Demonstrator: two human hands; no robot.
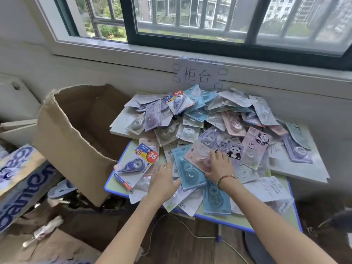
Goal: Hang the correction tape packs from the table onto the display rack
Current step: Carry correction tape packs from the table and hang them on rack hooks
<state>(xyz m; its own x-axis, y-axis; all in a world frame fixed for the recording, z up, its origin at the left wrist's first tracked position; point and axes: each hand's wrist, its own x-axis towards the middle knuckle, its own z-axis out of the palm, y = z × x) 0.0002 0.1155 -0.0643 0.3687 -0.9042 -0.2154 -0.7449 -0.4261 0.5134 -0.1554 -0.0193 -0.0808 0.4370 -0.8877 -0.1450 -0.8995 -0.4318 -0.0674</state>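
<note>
Beneath the barred window, the worktop [247, 224] carries a big loose heap of correction tape packs [209, 128], with a torn cardboard box [76, 138] beside it. No display rack is in view. Both hands reach into the near edge of the heap, so this looks like the picking-up step. The left hand [163, 182] lies fairly flat, fingers loosely spread; the right hand [221, 165] presses spread fingers on a pink pack [198, 154], which lies flat, long axis diagonal, overlapping a blue pack [188, 172]. Next comes pinching one pack free.
</note>
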